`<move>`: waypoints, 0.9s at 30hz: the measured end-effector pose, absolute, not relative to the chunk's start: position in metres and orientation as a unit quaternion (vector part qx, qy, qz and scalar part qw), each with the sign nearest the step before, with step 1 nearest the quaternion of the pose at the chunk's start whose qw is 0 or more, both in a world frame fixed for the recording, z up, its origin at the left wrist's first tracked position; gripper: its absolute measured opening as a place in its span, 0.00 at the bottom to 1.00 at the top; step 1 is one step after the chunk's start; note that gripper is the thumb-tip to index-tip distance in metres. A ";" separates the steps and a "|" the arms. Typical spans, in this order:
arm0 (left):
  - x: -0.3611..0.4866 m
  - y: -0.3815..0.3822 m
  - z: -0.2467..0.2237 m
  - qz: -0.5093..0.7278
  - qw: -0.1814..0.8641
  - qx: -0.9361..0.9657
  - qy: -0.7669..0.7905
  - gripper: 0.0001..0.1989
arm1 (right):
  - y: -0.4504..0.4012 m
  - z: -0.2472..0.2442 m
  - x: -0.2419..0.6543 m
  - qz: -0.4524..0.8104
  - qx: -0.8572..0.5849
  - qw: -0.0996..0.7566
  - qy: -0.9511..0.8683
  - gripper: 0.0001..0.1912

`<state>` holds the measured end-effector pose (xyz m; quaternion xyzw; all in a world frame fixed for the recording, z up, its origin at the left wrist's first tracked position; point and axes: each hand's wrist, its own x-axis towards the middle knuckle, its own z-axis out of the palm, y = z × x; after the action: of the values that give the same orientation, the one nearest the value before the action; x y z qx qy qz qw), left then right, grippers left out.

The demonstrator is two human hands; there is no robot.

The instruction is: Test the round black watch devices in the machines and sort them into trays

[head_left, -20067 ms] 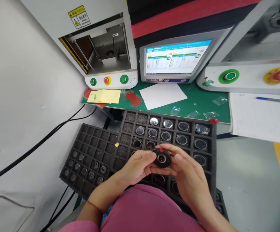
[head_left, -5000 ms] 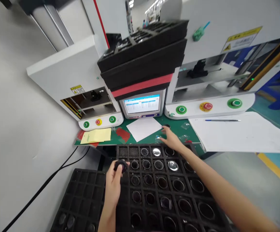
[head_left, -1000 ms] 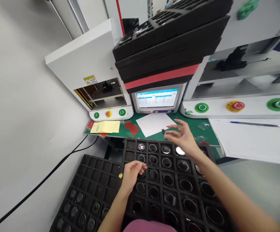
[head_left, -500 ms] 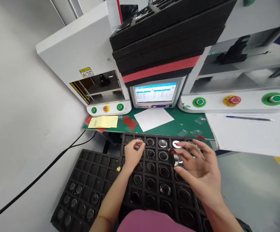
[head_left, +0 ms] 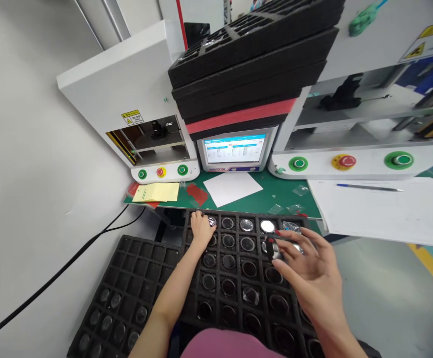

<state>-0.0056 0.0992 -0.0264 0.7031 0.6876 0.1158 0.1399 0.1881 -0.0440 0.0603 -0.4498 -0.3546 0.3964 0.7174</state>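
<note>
My left hand [head_left: 202, 228] is at the far left corner cell of a black foam tray [head_left: 238, 251]. Its thumb and fingers are closed about a round metal piece [head_left: 211, 222] with a white mark on top. Above the tray's right side, my right hand [head_left: 308, 261] pinches a small black-and-silver round part [head_left: 272, 248] between thumb and fingertips. Part of that piece is hidden by the fingers. Dark round discs with shiny rims fill many cells, and a bright silver disc [head_left: 268, 226] lies in the far row near my right fingertips.
A second foam tray [head_left: 138, 266] sits lower left, partly filled with discs. Behind are two white press machines [head_left: 119, 84], a screen [head_left: 235, 149] and stacked black trays [head_left: 254, 64]. The green bench [head_left: 179, 199] carries white paper [head_left: 233, 189], yellow slips [head_left: 157, 192] and a pen [head_left: 369, 187].
My left hand has shifted slightly left and turned, so the marked round piece now shows at the corner cell. My right hand still holds its part in nearly the same place. The view has moved a little.
</note>
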 end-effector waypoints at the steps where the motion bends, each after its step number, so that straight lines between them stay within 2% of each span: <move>1: -0.009 0.101 -0.026 0.117 0.150 0.710 0.678 0.12 | -0.043 0.061 0.188 0.410 -0.436 0.719 -0.353 0.28; 6: -0.015 0.092 -0.005 0.152 0.229 0.729 0.627 0.21 | -0.040 0.068 0.187 0.495 -0.328 0.728 -0.343 0.29; 9: -0.001 0.064 0.025 0.182 0.307 0.737 0.575 0.15 | -0.039 0.072 0.183 0.536 -0.287 0.717 -0.342 0.30; 10: 0.005 0.052 0.036 0.192 0.361 0.734 0.543 0.13 | -0.039 0.073 0.181 0.540 -0.279 0.716 -0.345 0.30; 12: 0.018 0.027 0.058 0.233 0.558 0.671 0.429 0.23 | -0.039 0.074 0.176 0.531 -0.272 0.718 -0.358 0.30; 14: 0.029 0.007 0.076 0.283 0.728 0.531 0.328 0.31 | -0.040 0.075 0.171 0.507 -0.283 0.723 -0.375 0.31; 16: 0.036 -0.004 0.088 0.327 0.789 0.420 0.307 0.30 | -0.042 0.078 0.168 0.481 -0.302 0.722 -0.395 0.30; 19: 0.038 -0.010 0.099 0.392 0.738 0.408 0.368 0.21 | -0.046 0.085 0.169 0.433 -0.314 0.726 -0.432 0.29; 23: 0.030 -0.012 0.109 0.430 0.595 0.545 0.404 0.13 | -0.053 0.099 0.175 0.326 -0.377 0.742 -0.448 0.24; 27: 0.024 -0.016 0.116 0.426 0.487 0.656 0.390 0.10 | -0.058 0.110 0.180 0.291 -0.391 0.733 -0.474 0.29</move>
<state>0.0236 -0.0159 0.1163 0.6556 0.3900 0.4256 0.4868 0.1796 -0.0583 0.1097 -0.3910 -0.4743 0.2913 0.7331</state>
